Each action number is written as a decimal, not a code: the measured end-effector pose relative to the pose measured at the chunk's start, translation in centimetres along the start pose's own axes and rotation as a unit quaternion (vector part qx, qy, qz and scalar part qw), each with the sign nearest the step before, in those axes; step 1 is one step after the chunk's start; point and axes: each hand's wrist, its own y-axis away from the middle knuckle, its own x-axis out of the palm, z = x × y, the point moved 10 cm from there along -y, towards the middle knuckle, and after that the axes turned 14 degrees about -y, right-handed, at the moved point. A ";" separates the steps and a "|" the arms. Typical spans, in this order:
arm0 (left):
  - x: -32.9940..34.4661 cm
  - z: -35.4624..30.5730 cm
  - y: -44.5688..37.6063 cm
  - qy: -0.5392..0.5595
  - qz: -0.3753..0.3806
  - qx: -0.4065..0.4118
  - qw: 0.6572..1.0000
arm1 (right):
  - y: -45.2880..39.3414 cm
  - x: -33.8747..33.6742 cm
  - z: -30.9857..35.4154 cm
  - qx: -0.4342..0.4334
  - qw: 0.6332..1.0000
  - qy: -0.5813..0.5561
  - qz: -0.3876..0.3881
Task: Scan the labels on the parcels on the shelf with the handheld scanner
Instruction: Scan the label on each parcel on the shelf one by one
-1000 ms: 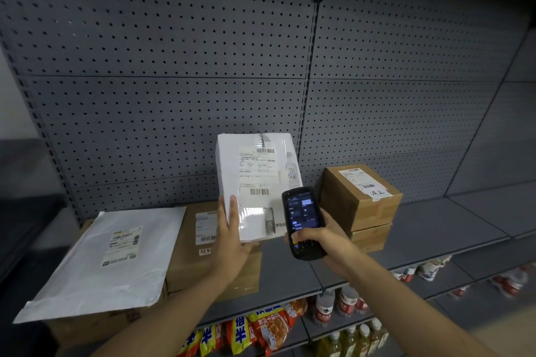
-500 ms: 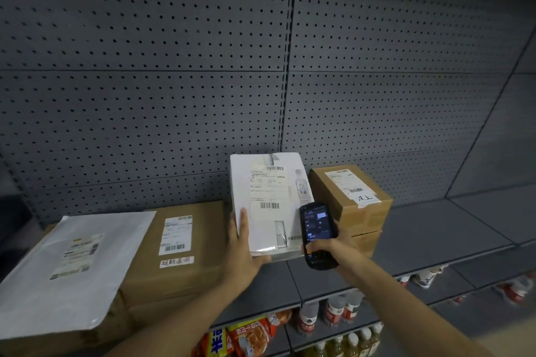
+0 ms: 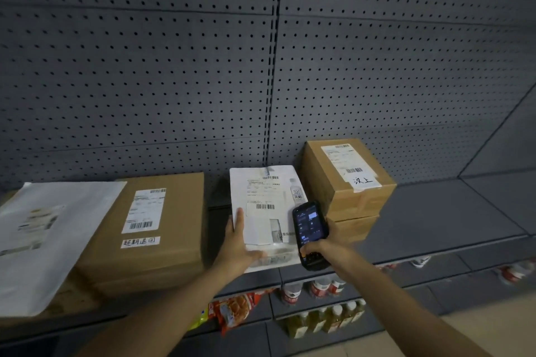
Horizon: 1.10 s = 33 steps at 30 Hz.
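A white parcel (image 3: 262, 200) with barcode labels lies nearly flat on the grey shelf (image 3: 441, 220). My left hand (image 3: 237, 246) grips its lower left edge, thumb underneath. My right hand (image 3: 324, 246) holds a black handheld scanner (image 3: 309, 227) with a lit screen, just right of the white parcel and over its right edge. A brown box (image 3: 345, 180) with a label sits stacked on another box at the right. A large brown carton (image 3: 156, 226) with a label stands left, and a white mailer bag (image 3: 46, 238) lies further left.
The perforated grey back panel (image 3: 174, 81) rises behind the parcels. Lower shelves hold snack packs (image 3: 232, 310) and drink bottles (image 3: 322, 319). The shelf's right part carries nothing visible.
The white parcel has been tipped down from upright toward flat on the shelf. Both hands moved lower with it, and the view shifted left.
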 end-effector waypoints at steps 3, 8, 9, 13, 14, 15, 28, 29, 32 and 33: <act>1.4 0.7 -1.6 -0.007 0.020 -0.005 1.000 | -1.4 -0.4 -1.0 0.016 1.000 0.013 -0.011; 3.8 1.3 -3.4 -0.010 0.041 -0.014 0.999 | -3.2 -0.8 -1.9 0.031 0.999 0.033 -0.012; 4.3 1.3 -3.6 -0.006 0.041 -0.014 0.999 | -3.5 -0.8 -2.1 0.035 0.999 0.032 -0.011; 5.6 1.3 -4.7 0.001 0.029 -0.024 0.999 | -5.0 -0.9 -2.8 0.044 0.998 0.031 -0.014; 6.0 1.5 -4.8 -0.001 0.030 -0.028 0.999 | -5.4 -0.9 -3.2 0.049 0.998 0.030 -0.014; 6.4 1.6 -4.9 -0.004 0.029 -0.031 0.999 | -5.7 -0.8 -3.5 0.052 0.998 0.031 -0.011; 7.8 2.6 -5.7 -0.050 0.026 -0.009 0.998 | -7.5 0.6 -4.1 0.041 0.999 0.010 0.029; 7.8 2.6 -5.7 -0.053 0.032 -0.005 0.998 | -7.5 0.7 -4.2 0.042 0.999 0.007 0.028; 7.8 2.6 -5.6 -0.063 0.063 -0.003 0.996 | -7.8 0.7 -4.2 0.041 0.999 0.005 0.021; 7.5 2.6 -5.5 -0.073 0.072 -0.006 0.995 | -8.0 0.7 -4.3 0.041 0.999 0.005 0.014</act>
